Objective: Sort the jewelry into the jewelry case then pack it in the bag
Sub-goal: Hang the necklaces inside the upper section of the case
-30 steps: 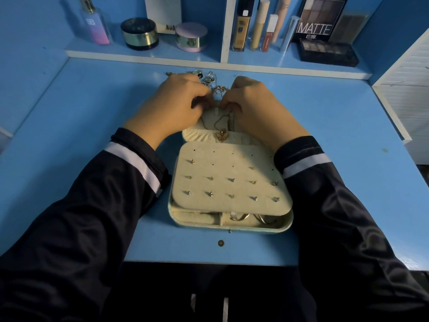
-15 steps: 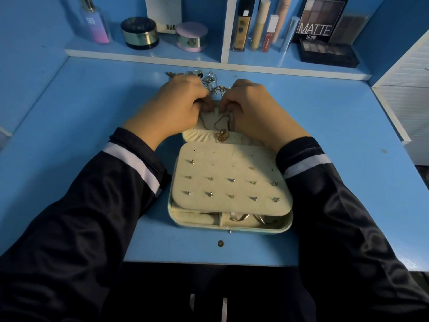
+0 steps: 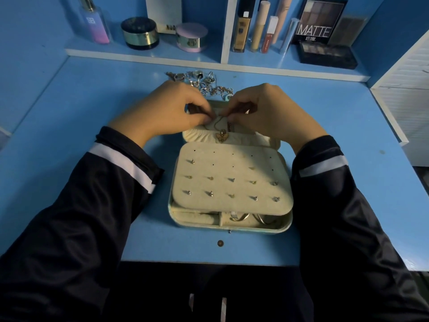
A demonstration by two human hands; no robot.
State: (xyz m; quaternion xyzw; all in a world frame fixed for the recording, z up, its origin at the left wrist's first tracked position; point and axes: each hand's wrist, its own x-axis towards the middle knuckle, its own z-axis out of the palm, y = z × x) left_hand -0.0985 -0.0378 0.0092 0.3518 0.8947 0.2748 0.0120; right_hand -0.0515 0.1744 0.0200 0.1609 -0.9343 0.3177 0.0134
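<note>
The left hand (image 3: 169, 110) and right hand (image 3: 267, 110) met fingertip to fingertip, each pinching the thin necklace chain (image 3: 218, 123) between curled thumb and forefinger. The chain lay against the opened lid at the 12 o'clock side of the jewelry case (image 3: 286, 225), with its butterfly pendant (image 3: 221, 136) on the lid pocket. The earring panel (image 3: 232, 159), set with studs, covered the base. Rings (image 3: 240, 217) lay at the 6 o'clock edge. Loose jewelry (image 3: 204, 84) lay on the desk (image 3: 92, 94) at 12 o'clock beyond the case.

Left hand (image 3: 167, 110) and right hand (image 3: 267, 110) meet tip to tip, both curled and apparently pinching, wrists angled inward.
</note>
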